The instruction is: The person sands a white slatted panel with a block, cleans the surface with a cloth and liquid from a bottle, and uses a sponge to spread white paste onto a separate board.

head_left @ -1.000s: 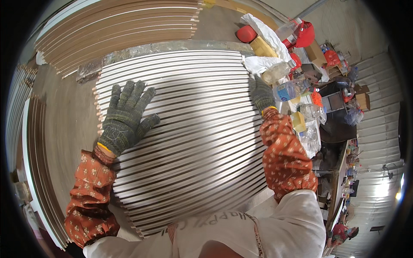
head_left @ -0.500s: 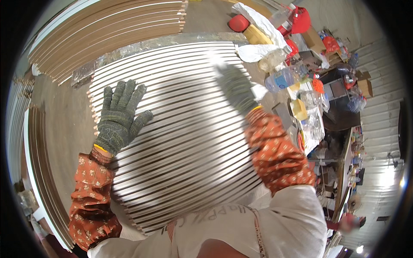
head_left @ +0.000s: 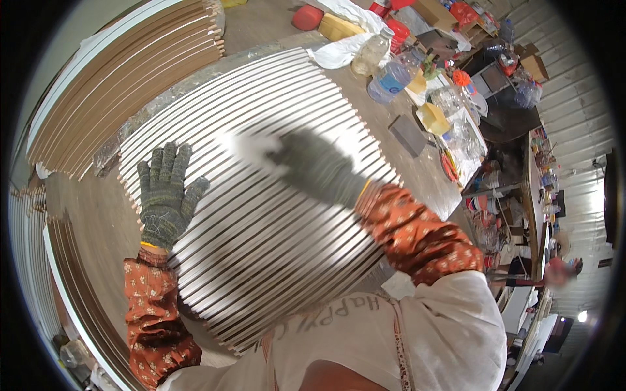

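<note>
Head cam: one big bunch of long, slim white strips point(head_left: 261, 274) sat dead centre on the brown tabletop point(head_left: 98, 202), glossy, ridged like corduroy, dark lines between, too many to count reliably. Two knitted grey-green gloves, two flowered orange-red sleeves point(head_left: 153, 313). The left hand point(head_left: 166, 199) lay flat on the strips at 9 o'clock, fingers a bit spread, thumb out. The right hand point(head_left: 319, 166) was near the middle, fingertips by a blurry white thing point(head_left: 244, 146); couldn't tell if its fingers were pinching that. One flat grey block point(head_left: 407, 135) was at 2 o'clock, one clear plastic bottle point(head_left: 389, 81) with a blue label at 1, and one stack of brown boards point(head_left: 124, 85) at 10.
</note>
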Demonstrator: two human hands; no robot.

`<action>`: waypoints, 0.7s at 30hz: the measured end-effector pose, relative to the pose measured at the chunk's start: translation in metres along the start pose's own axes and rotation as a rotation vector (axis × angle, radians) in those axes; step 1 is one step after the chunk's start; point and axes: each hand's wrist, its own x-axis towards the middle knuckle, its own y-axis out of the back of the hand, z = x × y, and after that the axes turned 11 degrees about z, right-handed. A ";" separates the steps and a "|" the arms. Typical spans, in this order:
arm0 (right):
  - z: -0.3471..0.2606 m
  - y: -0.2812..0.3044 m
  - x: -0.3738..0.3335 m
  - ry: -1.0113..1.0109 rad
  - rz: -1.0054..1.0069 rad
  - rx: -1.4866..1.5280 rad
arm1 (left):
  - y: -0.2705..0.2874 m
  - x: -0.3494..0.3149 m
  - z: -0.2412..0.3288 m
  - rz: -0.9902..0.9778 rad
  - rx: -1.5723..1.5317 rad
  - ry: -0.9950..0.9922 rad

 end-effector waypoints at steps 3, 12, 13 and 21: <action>0.098 -0.040 -0.031 -0.033 0.575 -0.230 | -0.001 0.001 0.002 0.005 -0.028 0.011; -0.023 -0.017 -0.086 0.017 0.287 0.375 | 0.002 0.004 0.002 -0.006 -0.050 0.027; -0.029 -0.053 -0.100 0.283 0.487 0.232 | -0.001 0.005 0.004 0.003 -0.045 0.010; 0.135 -0.059 -0.139 -0.238 0.672 -0.030 | -0.011 -0.002 -0.003 0.025 -0.023 -0.018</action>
